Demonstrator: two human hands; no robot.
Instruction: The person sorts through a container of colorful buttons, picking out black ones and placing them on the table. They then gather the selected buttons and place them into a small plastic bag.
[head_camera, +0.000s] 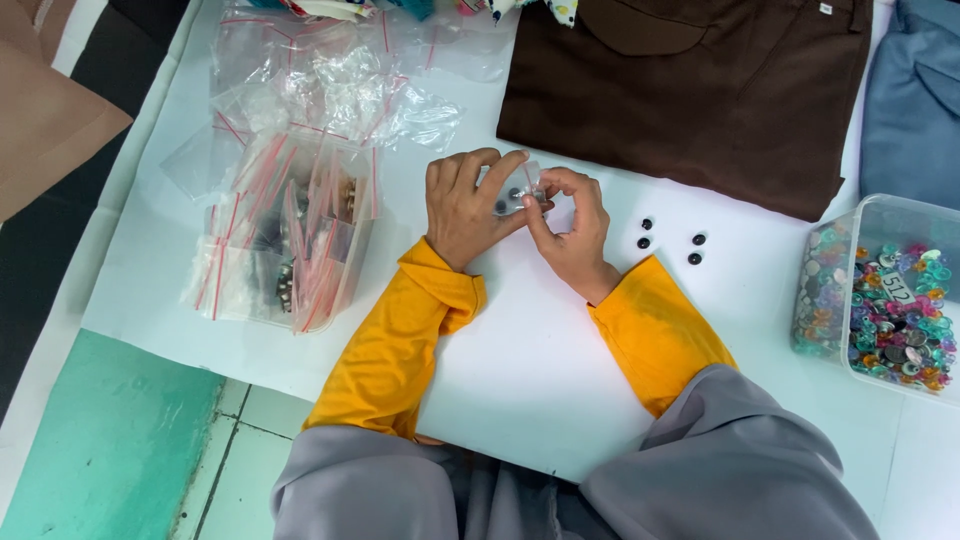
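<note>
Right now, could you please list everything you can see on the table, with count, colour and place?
small bag: one, clear with dark buttons inside, held between both hands
loose buttons: four, black, on the white table right of the hands
plastic tub: one, clear, full of multicoloured buttons, right edge
zip bags: a pile, clear with red strips, left of the hands
brown garment: one, top centre
blue garment: one, top right
table: one, white
left hand: orange sleeve, pinching the small bag
right hand: orange sleeve, pinching the small bag
</note>
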